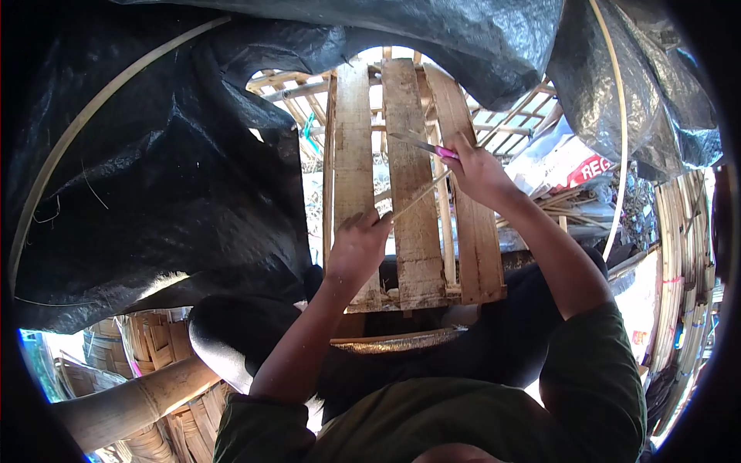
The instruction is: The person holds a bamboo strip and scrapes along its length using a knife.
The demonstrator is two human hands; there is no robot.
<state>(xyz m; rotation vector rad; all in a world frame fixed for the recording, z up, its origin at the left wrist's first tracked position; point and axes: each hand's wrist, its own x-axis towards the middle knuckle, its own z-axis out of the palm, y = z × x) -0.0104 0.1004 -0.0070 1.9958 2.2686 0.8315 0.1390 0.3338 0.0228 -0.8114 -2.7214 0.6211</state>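
Note:
My right hand [480, 176] is closed round the pink handle of a knife [415, 142], whose blade points to the left over the wooden planks. My left hand [359, 248] pinches the near end of a thin bamboo strip [421, 194]. The strip slants up and right toward my right hand, where my fingers hide part of it. I cannot tell whether the blade touches it. Beneath both hands lie long, rough wooden planks [404, 185] with gaps between them.
Black plastic sheeting [177, 170] hangs at the left and overhead. Split bamboo lengths [671, 270] stand at the right, and a white bag with red print [571, 166] lies beyond the planks. A thick bamboo pole [147, 401] and woven baskets [154, 343] are at lower left.

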